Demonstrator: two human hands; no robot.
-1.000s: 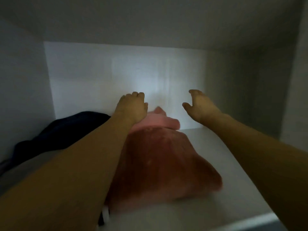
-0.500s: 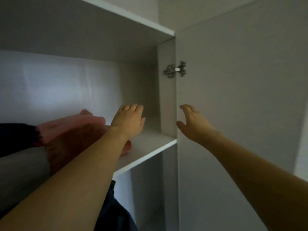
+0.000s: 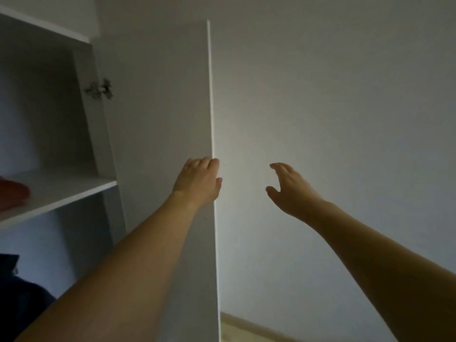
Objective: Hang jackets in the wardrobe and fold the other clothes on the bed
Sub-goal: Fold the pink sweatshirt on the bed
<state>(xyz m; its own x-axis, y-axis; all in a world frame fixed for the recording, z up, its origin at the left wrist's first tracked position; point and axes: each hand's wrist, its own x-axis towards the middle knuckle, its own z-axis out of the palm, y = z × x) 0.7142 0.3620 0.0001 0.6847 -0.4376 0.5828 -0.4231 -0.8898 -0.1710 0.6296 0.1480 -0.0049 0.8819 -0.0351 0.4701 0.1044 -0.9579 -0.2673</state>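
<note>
- At the wardrobe's open right door [image 3: 158, 134]: left hand [image 3: 198, 182] sits on the door's free edge, fingers curled over it, so grasping the door edge.
- Right hand [image 3: 292, 191] in the air beside the door, in front of the wall [image 3: 333, 107], fingers spread and loose, holding nothing, not touching the door.
- Hinge [image 3: 100, 89] visible on the inner side panel; door stands wide.
- Shelf [image 3: 64, 191] inside carries a folded pink/red garment [image 3: 12, 195] at far left, partly cut off by the frame.
- Dark garment [image 3: 17, 299] below the shelf at lower left; could be a hung jacket, can't tell, no hanger or rail in view.
- Progress guess: at least one folded item stored; the hand on the door edge suggests closing up, so this wardrobe trip looks nearly done.
- Bed not in view, so can't tell what clothes remain to fold or hang.
</note>
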